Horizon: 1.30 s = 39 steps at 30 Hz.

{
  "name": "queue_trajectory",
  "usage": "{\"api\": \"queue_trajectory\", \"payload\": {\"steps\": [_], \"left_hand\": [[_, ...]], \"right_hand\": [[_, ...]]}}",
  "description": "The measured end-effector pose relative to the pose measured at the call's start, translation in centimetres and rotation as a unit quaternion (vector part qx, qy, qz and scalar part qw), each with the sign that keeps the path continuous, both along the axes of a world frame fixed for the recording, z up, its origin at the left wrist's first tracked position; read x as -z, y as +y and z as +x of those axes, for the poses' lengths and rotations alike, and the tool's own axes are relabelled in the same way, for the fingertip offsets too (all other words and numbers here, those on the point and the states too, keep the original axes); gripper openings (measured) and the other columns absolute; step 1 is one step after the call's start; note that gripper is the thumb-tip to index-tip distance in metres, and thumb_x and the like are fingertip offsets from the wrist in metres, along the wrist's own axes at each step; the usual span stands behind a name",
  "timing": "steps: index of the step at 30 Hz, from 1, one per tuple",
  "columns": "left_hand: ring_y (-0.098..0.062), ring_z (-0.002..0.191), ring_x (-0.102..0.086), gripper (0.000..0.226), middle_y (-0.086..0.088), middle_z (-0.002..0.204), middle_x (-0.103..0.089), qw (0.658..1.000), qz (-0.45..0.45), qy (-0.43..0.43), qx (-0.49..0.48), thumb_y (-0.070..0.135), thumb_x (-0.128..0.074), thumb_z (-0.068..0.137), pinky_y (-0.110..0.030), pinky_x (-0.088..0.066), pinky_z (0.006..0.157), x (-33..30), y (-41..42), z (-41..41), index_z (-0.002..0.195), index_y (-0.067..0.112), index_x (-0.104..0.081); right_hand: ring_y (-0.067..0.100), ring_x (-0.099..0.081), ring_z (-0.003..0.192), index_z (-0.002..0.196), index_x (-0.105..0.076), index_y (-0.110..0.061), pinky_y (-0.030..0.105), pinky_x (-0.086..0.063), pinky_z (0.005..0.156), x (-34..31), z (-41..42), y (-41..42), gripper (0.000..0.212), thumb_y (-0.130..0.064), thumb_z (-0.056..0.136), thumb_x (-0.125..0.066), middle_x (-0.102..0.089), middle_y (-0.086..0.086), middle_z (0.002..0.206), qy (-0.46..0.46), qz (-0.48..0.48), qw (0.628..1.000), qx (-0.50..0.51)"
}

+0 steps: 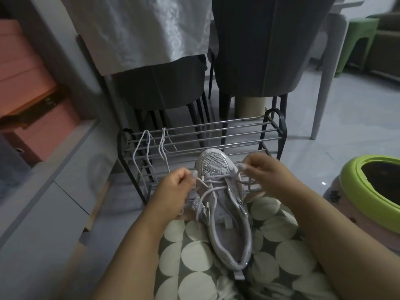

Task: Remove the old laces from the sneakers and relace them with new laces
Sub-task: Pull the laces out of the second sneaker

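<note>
Storage boxes: pink, flat-sided boxes (pixel 26 83) stacked at far left beside a pale grey cabinet (pixel 54 180).
Rack: low black-framed shoe rack with thin chrome rails (pixel 216 133); two pale loose laces (pixel 149 152) draped over the rails at its left end, hanging down through them.
Left hand (pixel 173 187): fingers curled, pinching one end of the lace (pixel 207 180) threaded in the shoe, drawn out to the shoe's left.
Sneaker: silver-grey mesh sneaker with glittery side trim (pixel 225 202), lying on the lap, toe pointing away toward the rack, heel tab nearest the person; the lace crosses the lower eyelets, upper eyelets look unthreaded, tongue and opening exposed.
Lap: grey fabric printed with large cream dots (pixel 194 256), soft and creased, under the sneaker.
Right hand (pixel 264 167): fingers curled, pinching the other lace end just right of the toe.
Bin: round container with a lime-green plastic rim (pixel 355 191) at right; dark inside, contents cannot be told.
Chairs: dark grey padded chairs (pixel 259 50) behind the rack; white patterned cloth (pixel 140 29) hanging beside them.
</note>
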<state>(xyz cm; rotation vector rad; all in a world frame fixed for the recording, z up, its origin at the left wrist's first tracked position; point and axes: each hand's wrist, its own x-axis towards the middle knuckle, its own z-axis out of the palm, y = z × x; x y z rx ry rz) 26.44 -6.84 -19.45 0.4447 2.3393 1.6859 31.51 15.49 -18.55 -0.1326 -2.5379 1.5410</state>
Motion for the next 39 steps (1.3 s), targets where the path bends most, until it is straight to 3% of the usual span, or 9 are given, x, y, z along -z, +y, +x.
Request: {"api": "queue_trajectory", "payload": {"steps": [5,8,13,16,20,25,28,33,39], "left_hand": [[-0.017,0.074,-0.063,0.025,-0.003,0.074,-0.064,0.932,0.338,-0.114,-0.066,0.025,-0.042,0.099,-0.037,-0.051,0.079,-1.0,-0.2,-0.4,0.082,0.012,-0.055],[-0.013,0.052,-0.054,0.026,0.0,0.061,-0.053,0.889,0.428,-0.149,-0.073,0.027,-0.04,0.1,-0.038,-0.05,0.078,-0.9,-0.2,-0.8,0.078,0.016,-0.046],[-0.01,0.052,-0.036,0.028,0.009,0.058,-0.041,0.995,0.036,0.031,-0.084,0.038,-0.043,0.099,-0.026,-0.034,0.054,-0.3,-0.1,-0.1,0.078,0.019,-0.047],[-0.002,0.067,-0.051,0.028,0.012,0.071,-0.059,0.982,-0.158,0.1,-0.024,0.047,-0.049,0.094,-0.023,-0.036,0.057,-0.3,0.8,0.8,0.08,0.023,-0.053],[0.0,0.078,-0.057,0.036,0.011,0.071,-0.062,0.973,-0.211,0.096,-0.008,0.053,-0.056,0.088,-0.024,-0.042,0.065,0.0,1.2,0.7,0.074,0.02,-0.053],[-0.003,0.05,-0.042,0.037,0.014,0.048,-0.049,0.981,-0.181,0.062,0.03,0.047,-0.061,0.087,-0.024,-0.034,0.057,0.4,1.1,0.3,0.065,0.018,-0.053],[-0.01,0.056,-0.036,0.032,0.003,0.059,-0.043,0.999,0.023,-0.034,0.019,0.039,-0.062,0.087,-0.029,-0.031,0.061,0.7,0.9,0.5,0.064,0.02,-0.051],[-0.015,0.071,-0.054,0.019,-0.004,0.072,-0.062,0.915,0.369,-0.166,0.001,0.022,-0.053,0.087,-0.032,-0.043,0.075,1.1,0.9,0.2,0.073,0.011,-0.059],[-0.007,0.043,-0.032,0.028,0.005,0.051,-0.032,0.877,0.419,-0.233,-0.021,0.023,-0.045,0.096,-0.022,-0.041,0.054,1.0,1.9,0.4,0.069,0.02,-0.04]], "right_hand": [[0.02,-0.061,0.069,0.083,-0.051,-0.005,0.029,-0.055,0.072,-1.2,0.2,1.5,0.025,-0.019,0.1,-0.04,-0.06,0.007,0.073,0.053,-0.476,0.878,0.029],[0.016,-0.043,0.05,0.074,-0.04,-0.012,0.031,-0.054,0.06,-1.1,0.0,1.1,0.031,-0.021,0.102,-0.033,-0.043,0.002,0.059,0.059,-0.547,0.835,0.023],[0.013,-0.041,0.049,0.075,-0.043,-0.015,0.024,-0.041,0.05,-0.5,0.3,0.2,0.025,-0.028,0.097,-0.049,-0.044,-0.002,0.059,0.049,-0.059,0.993,0.088],[0.01,-0.042,0.051,0.078,-0.046,-0.029,0.028,-0.038,0.053,0.2,0.4,-0.6,0.02,-0.041,0.089,-0.056,-0.049,-0.007,0.058,0.027,0.242,0.97,-0.016],[0.012,-0.051,0.059,0.078,-0.057,-0.026,0.028,-0.039,0.055,0.3,0.3,-0.9,0.028,-0.053,0.087,-0.055,-0.057,-0.004,0.066,-0.051,0.298,0.951,-0.063],[0.009,-0.045,0.059,0.07,-0.056,-0.014,0.027,-0.039,0.058,0.7,0.1,-1.3,0.029,-0.035,0.088,-0.063,-0.049,-0.006,0.065,-0.053,0.15,0.986,-0.05],[0.003,-0.046,0.05,0.071,-0.055,-0.009,0.014,-0.04,0.047,0.4,0.2,-1.6,0.026,-0.024,0.091,-0.06,-0.054,0.0,0.065,-0.023,-0.069,0.997,0.011],[0.01,-0.061,0.057,0.078,-0.051,-0.006,0.017,-0.046,0.052,0.3,0.1,-1.4,0.022,-0.015,0.098,-0.045,-0.066,0.005,0.071,-0.014,-0.396,0.918,0.004],[0.011,-0.035,0.045,0.064,-0.034,-0.015,0.019,-0.035,0.041,1.0,-0.4,-2.3,0.038,-0.023,0.101,-0.038,-0.035,-0.001,0.054,-0.054,-0.463,0.884,-0.033]]}}
